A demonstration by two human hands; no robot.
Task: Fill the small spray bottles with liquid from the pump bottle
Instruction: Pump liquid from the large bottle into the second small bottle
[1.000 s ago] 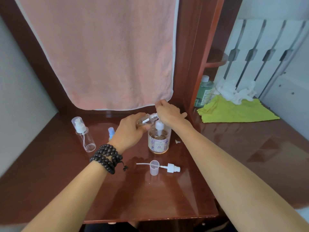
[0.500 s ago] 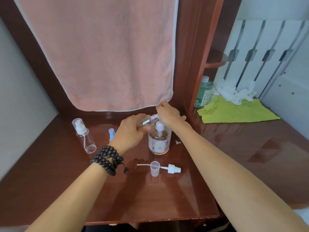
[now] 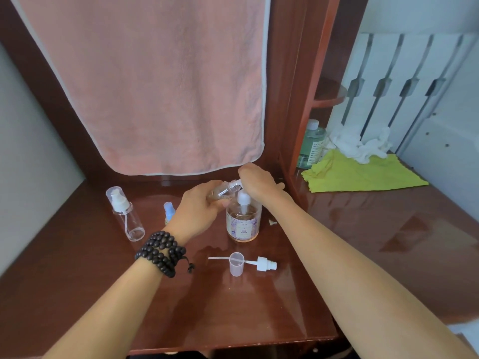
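The pump bottle (image 3: 243, 220), clear with pinkish liquid and a flowered label, stands on the brown desk (image 3: 259, 307). My right hand (image 3: 256, 181) rests on top of its pump head, which is hidden under the palm. My left hand (image 3: 198, 207) holds a small clear spray bottle (image 3: 226, 189) tilted, its open neck at the pump's nozzle. A removed white spray head with tube (image 3: 264, 263) and a clear cap (image 3: 236, 263) lie in front of the pump bottle. A taller clear spray bottle (image 3: 124, 213) stands at the left, and a small blue-capped one (image 3: 168, 211) is partly hidden behind my left hand.
A pink towel (image 3: 155, 86) hangs behind the desk. To the right, past a wooden partition (image 3: 298, 112), lie a yellow-green cloth (image 3: 363, 174), crumpled white tissue (image 3: 360, 143) and a green bottle (image 3: 311, 143). A dark bead bracelet (image 3: 162, 252) wraps my left wrist.
Almost nothing differs: both hands stay at the pump head with the small bottle tilted under the nozzle, and my right hand sits slightly lower on the pump.
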